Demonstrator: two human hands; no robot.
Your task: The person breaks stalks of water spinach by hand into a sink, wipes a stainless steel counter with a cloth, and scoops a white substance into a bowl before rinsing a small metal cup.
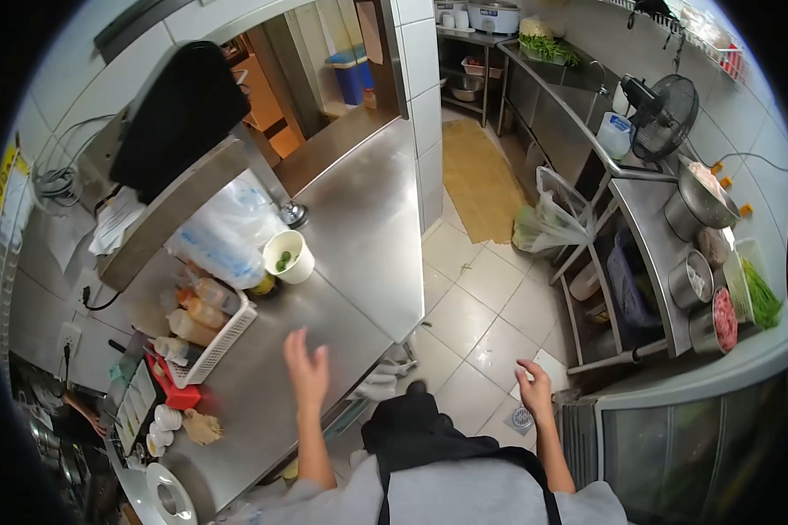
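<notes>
My left hand (306,367) is open, fingers loosely apart and holding nothing, over the front part of the steel counter (359,254). Beyond its fingertips stands a white tub (295,264) with a few small green pieces inside. A white plastic basket (228,338) of squeeze bottles (200,319) lies to this hand's left. My right hand (535,387) hangs at my other side above the tiled floor, near a glass-fronted cooler (674,437). Its fingers are slightly bent and apart, with nothing between them.
Left on the counter are a red tool (172,385) and a white plate (168,490). A shelf unit at right holds steel containers, one of minced meat (725,319), beside a fan (670,114). A plastic bag (556,214) and cardboard (481,179) occupy the floor ahead. Someone's arm (83,411) shows far left.
</notes>
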